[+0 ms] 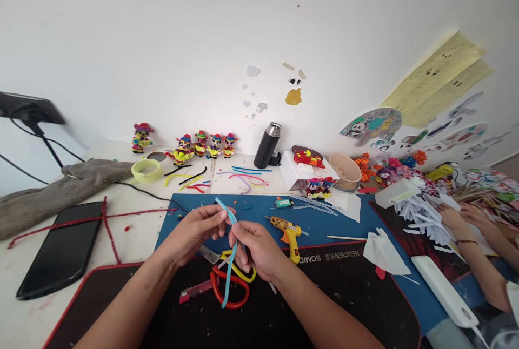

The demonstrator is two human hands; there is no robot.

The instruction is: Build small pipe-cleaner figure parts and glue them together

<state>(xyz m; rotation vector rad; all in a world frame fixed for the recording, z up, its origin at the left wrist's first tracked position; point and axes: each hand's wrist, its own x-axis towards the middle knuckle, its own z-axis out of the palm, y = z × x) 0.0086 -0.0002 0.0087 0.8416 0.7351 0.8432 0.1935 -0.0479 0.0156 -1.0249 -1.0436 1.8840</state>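
Note:
Above the dark mat, my left hand (206, 226) pinches a light blue pipe cleaner (228, 276) near its upper end. My right hand (255, 246) grips the same strip a little lower, thumb against the fingers. The strip's top pokes up past both hands, and its long tail hangs down toward me. Beneath it on the mat lie a red loop (242, 300) like a scissor handle and a yellow loop (247, 276), partly hidden by my right hand. A pink utility knife (198, 290) rests at their left.
A yellow glue gun (290, 234) lies right of my hands. Behind stand small figures (184, 149), a black thermos (268, 146) and loose pipe cleaners (243, 176). A black tray-like slab (60, 249) is at left. Another person's hands (466, 222) work among white strips at right.

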